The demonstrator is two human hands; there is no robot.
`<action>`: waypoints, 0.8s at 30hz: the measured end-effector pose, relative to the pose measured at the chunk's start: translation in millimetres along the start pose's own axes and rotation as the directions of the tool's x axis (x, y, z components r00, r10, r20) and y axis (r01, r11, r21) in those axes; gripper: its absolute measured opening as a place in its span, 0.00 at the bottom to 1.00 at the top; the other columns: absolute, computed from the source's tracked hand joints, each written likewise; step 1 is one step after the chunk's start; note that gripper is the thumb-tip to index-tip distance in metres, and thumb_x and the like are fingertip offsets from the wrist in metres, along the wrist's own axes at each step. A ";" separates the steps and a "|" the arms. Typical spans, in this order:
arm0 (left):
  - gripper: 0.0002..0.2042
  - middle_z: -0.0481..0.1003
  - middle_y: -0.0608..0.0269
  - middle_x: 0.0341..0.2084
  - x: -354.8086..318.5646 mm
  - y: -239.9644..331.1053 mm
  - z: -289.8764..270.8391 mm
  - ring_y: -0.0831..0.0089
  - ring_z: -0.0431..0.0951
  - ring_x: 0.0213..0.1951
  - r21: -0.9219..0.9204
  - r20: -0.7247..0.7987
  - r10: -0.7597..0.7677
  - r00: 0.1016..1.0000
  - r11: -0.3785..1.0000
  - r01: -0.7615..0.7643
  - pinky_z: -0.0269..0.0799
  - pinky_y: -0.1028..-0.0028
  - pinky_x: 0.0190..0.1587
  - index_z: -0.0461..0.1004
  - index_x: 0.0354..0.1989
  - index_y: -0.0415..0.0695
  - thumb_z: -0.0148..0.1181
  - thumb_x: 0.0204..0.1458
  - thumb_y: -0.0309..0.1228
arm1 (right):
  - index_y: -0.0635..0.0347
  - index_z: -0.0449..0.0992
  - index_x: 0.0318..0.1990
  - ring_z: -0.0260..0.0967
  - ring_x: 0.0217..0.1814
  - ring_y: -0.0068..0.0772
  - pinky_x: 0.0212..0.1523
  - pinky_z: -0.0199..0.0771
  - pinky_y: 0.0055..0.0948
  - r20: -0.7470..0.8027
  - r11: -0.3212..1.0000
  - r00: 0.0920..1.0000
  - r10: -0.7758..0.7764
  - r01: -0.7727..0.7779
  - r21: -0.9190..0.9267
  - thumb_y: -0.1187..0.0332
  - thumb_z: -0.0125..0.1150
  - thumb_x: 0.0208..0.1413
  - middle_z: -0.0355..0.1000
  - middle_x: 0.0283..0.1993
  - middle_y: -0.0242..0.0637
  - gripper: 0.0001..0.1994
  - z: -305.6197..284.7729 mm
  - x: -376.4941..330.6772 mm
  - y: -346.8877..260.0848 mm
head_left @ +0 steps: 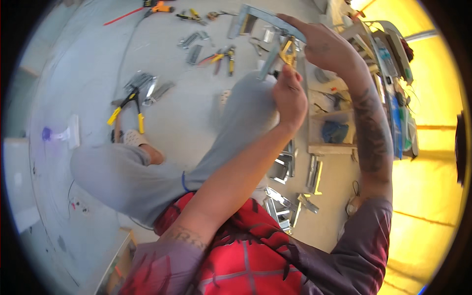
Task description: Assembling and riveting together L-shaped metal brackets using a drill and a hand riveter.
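My right hand (322,45) is raised in front of me and grips a bent grey metal channel (263,17) along its top edge. Just below it, my left hand (290,96) is closed around the handles of yellow-handled snips (287,51), which point up at the channel. A short leg of the channel (270,61) hangs down beside the snips' jaws. Whether the jaws bite the metal I cannot tell. My knees in grey trousers (246,113) lie under both hands.
On the grey floor lie yellow-handled pliers (127,110), red and yellow snips (222,55), an orange drill (160,7) and several metal offcuts (147,84). More cut channel pieces (285,167) lie by my leg. A low wooden shelf (332,130) stands at right, before a yellow wall.
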State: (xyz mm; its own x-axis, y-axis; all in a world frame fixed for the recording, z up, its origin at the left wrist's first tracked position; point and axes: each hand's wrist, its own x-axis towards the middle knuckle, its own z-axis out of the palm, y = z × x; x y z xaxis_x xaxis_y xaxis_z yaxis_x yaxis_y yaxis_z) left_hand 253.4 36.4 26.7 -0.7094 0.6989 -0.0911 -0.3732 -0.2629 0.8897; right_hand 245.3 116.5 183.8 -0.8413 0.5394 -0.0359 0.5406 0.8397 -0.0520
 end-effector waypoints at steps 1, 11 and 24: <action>0.26 0.64 0.62 0.19 -1.8 -3.7 2.2 0.67 0.63 0.23 -0.035 0.056 0.024 0.998 0.999 -0.022 0.62 0.68 0.29 0.63 0.30 0.39 0.32 0.69 0.49 | 0.37 0.58 0.69 0.71 0.35 0.59 0.38 0.70 0.48 -0.033 1.000 0.999 -0.011 0.010 -0.026 0.84 0.46 0.40 0.72 0.35 0.58 0.43 0.7 1.2 -0.8; 0.17 0.68 0.59 0.32 91.8 78.2 -114.4 0.72 0.70 0.31 0.171 0.010 0.466 0.884 0.871 -0.461 0.69 0.70 0.36 0.61 0.46 0.39 0.42 0.67 0.44 | 0.55 0.71 0.57 0.69 0.51 0.54 0.49 0.70 0.44 -0.549 0.907 0.734 -0.400 0.233 -0.350 0.63 0.66 0.51 0.73 0.48 0.49 0.25 -42.0 52.7 -87.8; 0.29 0.71 0.31 0.45 93.8 7.2 -271.6 0.40 0.75 0.43 0.628 0.419 0.387 0.821 0.530 -0.570 0.71 0.54 0.43 0.55 0.60 0.31 0.57 0.58 0.37 | 0.61 0.80 0.43 0.74 0.36 0.53 0.39 0.72 0.46 -0.253 0.932 0.965 -0.067 0.150 0.329 0.52 0.60 0.56 0.75 0.30 0.51 0.20 193.2 107.8 -206.9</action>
State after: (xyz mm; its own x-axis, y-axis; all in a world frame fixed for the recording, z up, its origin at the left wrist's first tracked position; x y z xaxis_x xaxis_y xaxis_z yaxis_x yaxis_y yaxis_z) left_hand 21.8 -80.5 -96.9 -0.4767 0.7509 0.4572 0.5818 -0.1204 0.8044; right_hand 43.3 -11.3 -2.1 -0.8485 0.4808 0.2212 0.3782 0.8432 -0.3820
